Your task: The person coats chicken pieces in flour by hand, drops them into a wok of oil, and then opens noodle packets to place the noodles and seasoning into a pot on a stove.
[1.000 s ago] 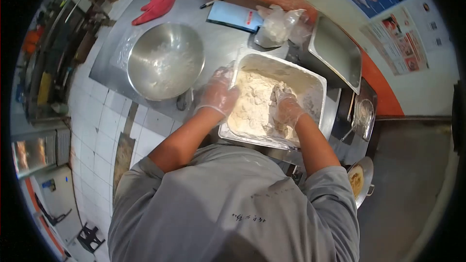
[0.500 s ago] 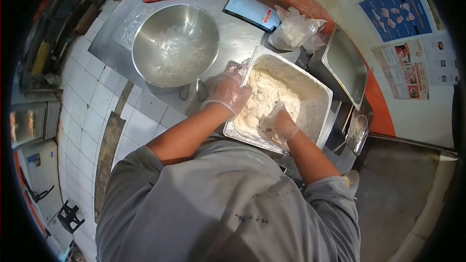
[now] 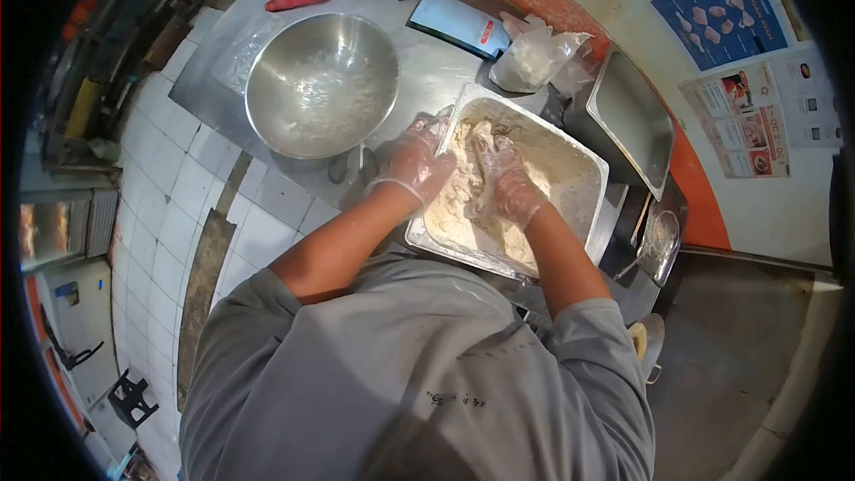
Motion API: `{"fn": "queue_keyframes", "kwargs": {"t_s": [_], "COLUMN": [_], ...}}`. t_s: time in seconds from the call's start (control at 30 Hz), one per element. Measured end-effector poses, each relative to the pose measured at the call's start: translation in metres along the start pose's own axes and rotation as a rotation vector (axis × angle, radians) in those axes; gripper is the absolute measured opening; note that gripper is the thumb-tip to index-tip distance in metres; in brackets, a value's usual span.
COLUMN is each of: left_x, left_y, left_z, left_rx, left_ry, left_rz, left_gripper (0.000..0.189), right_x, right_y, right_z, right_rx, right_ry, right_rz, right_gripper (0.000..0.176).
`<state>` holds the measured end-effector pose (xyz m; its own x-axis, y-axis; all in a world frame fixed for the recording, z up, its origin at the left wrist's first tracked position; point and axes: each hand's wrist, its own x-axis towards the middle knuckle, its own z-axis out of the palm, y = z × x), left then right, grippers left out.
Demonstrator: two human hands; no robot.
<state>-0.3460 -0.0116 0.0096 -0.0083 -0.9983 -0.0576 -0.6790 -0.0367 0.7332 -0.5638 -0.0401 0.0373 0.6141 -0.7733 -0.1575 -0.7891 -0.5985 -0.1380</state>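
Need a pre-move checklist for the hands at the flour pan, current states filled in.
1. Clear gloves on both hands: ok.
2. Left hand at the near-left side of the pan, by the rim: ok; how firm the grip is, cannot tell.
3. Right hand inside the pan, down at the flour: ok.
4. What, if anything, the right hand grasps: cannot tell; flour and fingers hide it.
5. Steel bowl clear of the pan, off to its left: ok.
6. Pan's footing underneath: cannot tell; its base is hidden.
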Motion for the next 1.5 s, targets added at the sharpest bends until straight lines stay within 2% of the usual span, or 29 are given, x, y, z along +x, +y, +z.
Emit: {"fn": "queue_keyframes", "kwargs": {"t_s": [0.03, 0.07, 0.13, 0.17, 0.2, 0.27, 0.3, 0.33, 0.4, 0.53, 0.6, 0.73, 0.8, 0.83, 0.9, 0.93, 1.0, 1.03, 1.1, 1.23, 1.3, 1.33, 1.4, 1.43, 1.5], "left_x": [0.000, -0.001, -0.002, -0.003, -0.004, -0.006, -0.006, -0.006, -0.006, -0.005, -0.004, -0.003, -0.003, -0.002, -0.002, -0.002, -0.001, 0.000, 0.001, -0.001, -0.001, -0.002, 0.000, 0.001, 0.003], "left_y": [0.005, 0.009, 0.008, 0.008, 0.007, 0.005, 0.005, 0.006, 0.007, 0.009, 0.006, 0.008, 0.008, 0.006, 0.006, 0.006, 0.005, 0.004, 0.005, 0.013, 0.014, 0.014, 0.013, 0.012, 0.005], "left_z": [-0.005, -0.008, -0.009, -0.008, -0.008, -0.008, -0.007, -0.007, -0.007, -0.011, -0.008, -0.010, -0.012, -0.010, -0.006, -0.005, -0.003, -0.003, -0.007, -0.017, -0.017, -0.016, -0.015, -0.015, -0.005], "left_rx": [-0.002, -0.007, -0.046, -0.088, -0.088, -0.124, -0.126, -0.087, -0.052, -0.103, -0.107, -0.122, -0.113, -0.115, -0.121, -0.112, -0.101, -0.077, -0.052, -0.086, -0.114, -0.055, 0.003, -0.004, -0.011], "left_ry": [-0.010, -0.020, 0.005, 0.025, 0.027, 0.064, 0.071, 0.057, 0.045, 0.027, 0.037, 0.017, 0.004, 0.014, 0.026, 0.051, 0.079, 0.027, -0.021, -0.072, -0.106, -0.101, -0.091, -0.095, -0.102], "left_rz": [-0.012, -0.027, -0.006, 0.022, 0.016, 0.064, 0.058, 0.040, 0.018, 0.014, 0.018, 0.025, 0.020, 0.024, 0.025, 0.027, 0.029, 0.005, -0.019, -0.076, -0.109, -0.104, -0.098, -0.101, -0.103], "left_gripper": [0.063, 0.062, 0.063, 0.063, 0.063, 0.063, 0.063, 0.064, 0.065, 0.063, 0.062, 0.061, 0.061, 0.061, 0.061, 0.061, 0.061, 0.060, 0.059, 0.061, 0.062, 0.064, 0.065, 0.065, 0.065], "right_x": [0.009, 0.016, 0.026, 0.025, 0.023, 0.016, 0.008, 0.002, -0.006, 0.004, 0.010, 0.014, 0.013, 0.014, 0.014, 0.012, 0.012, 0.010, 0.009, -0.001, -0.005, -0.006, -0.009, -0.010, -0.010], "right_y": [-0.016, -0.023, -0.032, -0.029, -0.034, -0.046, -0.045, -0.037, -0.021, -0.020, -0.021, -0.024, -0.029, -0.022, -0.006, -0.010, -0.029, -0.029, -0.045, -0.030, -0.031, -0.026, -0.013, -0.009, -0.017], "right_z": [-0.011, -0.017, -0.026, -0.032, -0.040, -0.055, -0.047, -0.021, 0.031, 0.029, 0.039, 0.031, 0.001, 0.019, 0.067, 0.070, 0.068, 0.061, 0.014, 0.033, 0.024, 0.024, 0.031, 0.039, 0.026], "right_rx": [-0.156, -0.155, -0.127, -0.113, -0.112, -0.134, -0.144, -0.148, -0.195, -0.235, -0.221, -0.265, 0.154, 0.151, 0.677, 0.677, 0.844, 0.844, -0.116, -0.127, -0.081, -0.082, -0.005, -0.050, -0.067], "right_ry": [-0.129, -0.128, -0.297, -0.290, -0.293, -0.489, -0.447, -0.449, 0.044, 0.056, -0.012, -0.082, -0.165, -0.163, 0.108, 0.107, 0.190, 0.192, -0.162, -0.086, -0.029, -0.029, -0.128, -0.079, -0.131], "right_rz": [0.050, 0.044, 0.084, -0.006, -0.011, -0.168, -0.210, -0.216, -0.284, -0.285, -0.123, -0.169, -0.111, -0.117, -0.073, -0.074, 0.088, 0.085, -0.100, -0.153, -0.321, -0.322, -0.467, -0.501, -0.471], "right_gripper": [0.121, 0.121, 0.129, 0.124, 0.124, 0.116, 0.107, 0.107, 0.095, 0.082, 0.076, 0.085, 0.093, 0.093, 0.062, 0.062, 0.069, 0.069, 0.104, 0.097, 0.092, 0.092, 0.086, 0.082, 0.082]}}
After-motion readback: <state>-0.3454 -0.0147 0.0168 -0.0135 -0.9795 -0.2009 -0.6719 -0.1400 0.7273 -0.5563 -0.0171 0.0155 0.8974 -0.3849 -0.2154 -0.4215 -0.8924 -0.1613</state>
